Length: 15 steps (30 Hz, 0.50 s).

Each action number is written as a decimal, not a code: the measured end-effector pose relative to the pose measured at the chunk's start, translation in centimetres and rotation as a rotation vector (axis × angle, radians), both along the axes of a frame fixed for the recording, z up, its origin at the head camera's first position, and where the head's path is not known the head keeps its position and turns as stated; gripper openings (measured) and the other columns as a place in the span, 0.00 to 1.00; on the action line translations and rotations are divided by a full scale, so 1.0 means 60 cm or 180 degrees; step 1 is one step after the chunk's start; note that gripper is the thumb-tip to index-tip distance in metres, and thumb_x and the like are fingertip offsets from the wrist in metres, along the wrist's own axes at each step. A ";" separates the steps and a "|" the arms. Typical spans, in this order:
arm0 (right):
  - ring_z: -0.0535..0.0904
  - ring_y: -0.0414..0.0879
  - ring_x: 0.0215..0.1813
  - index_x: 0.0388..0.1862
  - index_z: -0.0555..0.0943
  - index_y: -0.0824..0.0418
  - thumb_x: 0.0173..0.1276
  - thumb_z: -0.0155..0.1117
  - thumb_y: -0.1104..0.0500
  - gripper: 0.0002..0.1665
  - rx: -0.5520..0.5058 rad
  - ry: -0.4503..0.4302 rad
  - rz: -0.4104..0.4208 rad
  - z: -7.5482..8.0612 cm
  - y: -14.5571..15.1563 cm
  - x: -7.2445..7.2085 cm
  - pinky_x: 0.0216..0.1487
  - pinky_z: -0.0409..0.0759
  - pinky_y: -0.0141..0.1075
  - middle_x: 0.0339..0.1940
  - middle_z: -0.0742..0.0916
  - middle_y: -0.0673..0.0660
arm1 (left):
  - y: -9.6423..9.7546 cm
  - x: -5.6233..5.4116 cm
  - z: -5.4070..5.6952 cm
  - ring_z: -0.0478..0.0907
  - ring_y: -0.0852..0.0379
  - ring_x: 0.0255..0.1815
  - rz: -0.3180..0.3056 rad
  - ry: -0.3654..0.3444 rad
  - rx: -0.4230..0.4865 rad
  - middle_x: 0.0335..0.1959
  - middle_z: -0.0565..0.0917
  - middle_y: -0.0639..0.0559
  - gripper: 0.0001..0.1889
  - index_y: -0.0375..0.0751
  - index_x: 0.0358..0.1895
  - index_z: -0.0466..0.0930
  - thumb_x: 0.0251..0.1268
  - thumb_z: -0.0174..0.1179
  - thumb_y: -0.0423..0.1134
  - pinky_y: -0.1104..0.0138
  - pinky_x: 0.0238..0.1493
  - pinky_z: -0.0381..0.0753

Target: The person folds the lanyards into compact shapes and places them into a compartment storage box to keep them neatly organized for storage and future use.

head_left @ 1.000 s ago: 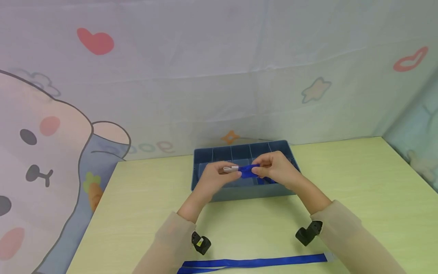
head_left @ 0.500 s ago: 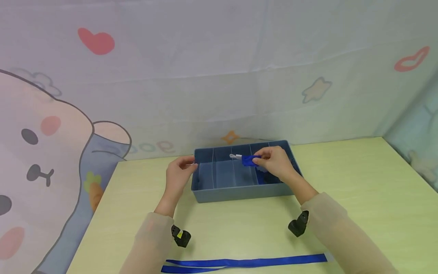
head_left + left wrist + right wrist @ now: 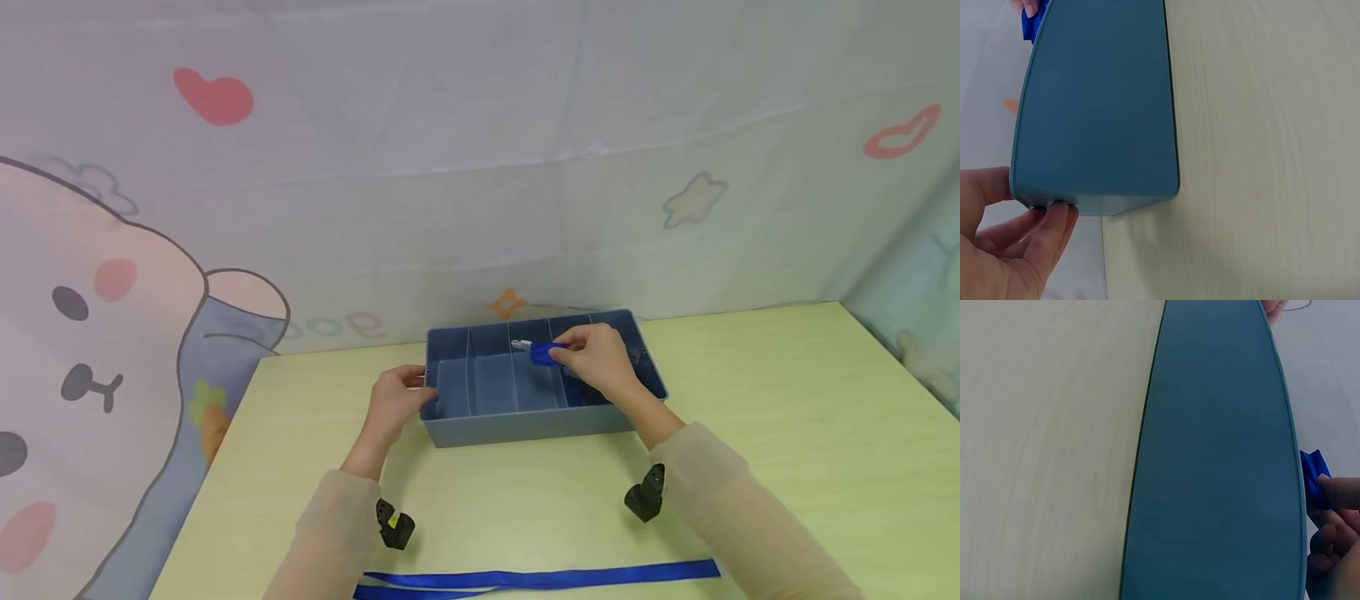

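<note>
A blue-grey divided box (image 3: 487, 428) stands on the table. My left hand (image 3: 395, 400) grips its left end, thumb over the rim and fingers against the outside wall; the left wrist view shows the curled fingers (image 3: 1050, 234) at the end wall. Over the right half of the box, my right hand (image 3: 600, 357) pinches a small folded blue ribbon (image 3: 542, 354) between thumb and fingers. A white looped end (image 3: 521, 344) sticks out from the ribbon to the left. In the right wrist view, the blue ribbon (image 3: 1315, 472) shows just past the box rim.
Thin dividers (image 3: 514, 383) split the box into several compartments; dark and blue items lie in the right ones, partly behind my right hand. A long blue ribbon (image 3: 600, 577) lies along the table's near edge. A printed cloth (image 3: 420, 208) hangs behind the table.
My left hand has let go of the ribbon's white end and moved left onto the box's left end. The right hand keeps the ribbon, having lifted slightly away, then lowered a little.
</note>
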State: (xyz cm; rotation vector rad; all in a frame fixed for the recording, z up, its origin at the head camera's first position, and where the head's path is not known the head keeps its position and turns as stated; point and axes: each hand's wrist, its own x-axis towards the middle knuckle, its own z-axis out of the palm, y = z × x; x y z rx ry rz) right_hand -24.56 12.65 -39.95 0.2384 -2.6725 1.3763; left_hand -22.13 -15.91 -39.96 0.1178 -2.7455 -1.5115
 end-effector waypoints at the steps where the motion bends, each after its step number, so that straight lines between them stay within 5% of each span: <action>1: 0.80 0.47 0.32 0.37 0.86 0.63 0.59 0.68 0.59 0.10 0.0003 -0.0002 0.0035 -0.001 -0.002 0.000 0.31 0.78 0.37 0.29 0.86 0.55 | -0.001 0.001 0.001 0.79 0.42 0.44 -0.0051 -0.0009 -0.0048 0.45 0.79 0.31 0.22 0.25 0.55 0.74 0.54 0.61 0.27 0.62 0.39 0.81; 7: 0.79 0.45 0.32 0.37 0.86 0.61 0.59 0.69 0.58 0.09 0.0078 -0.0023 0.0229 -0.009 -0.004 0.002 0.31 0.78 0.37 0.29 0.86 0.52 | -0.004 0.005 0.008 0.79 0.40 0.47 -0.0306 -0.0079 -0.0162 0.48 0.77 0.29 0.26 0.27 0.59 0.70 0.52 0.59 0.25 0.61 0.37 0.81; 15: 0.77 0.41 0.27 0.34 0.87 0.58 0.58 0.69 0.57 0.06 0.0399 -0.0031 0.0821 -0.022 -0.011 0.006 0.29 0.76 0.36 0.27 0.86 0.48 | -0.005 0.012 0.008 0.79 0.39 0.46 -0.0286 -0.0057 -0.0095 0.47 0.78 0.29 0.26 0.26 0.58 0.71 0.51 0.57 0.23 0.62 0.37 0.81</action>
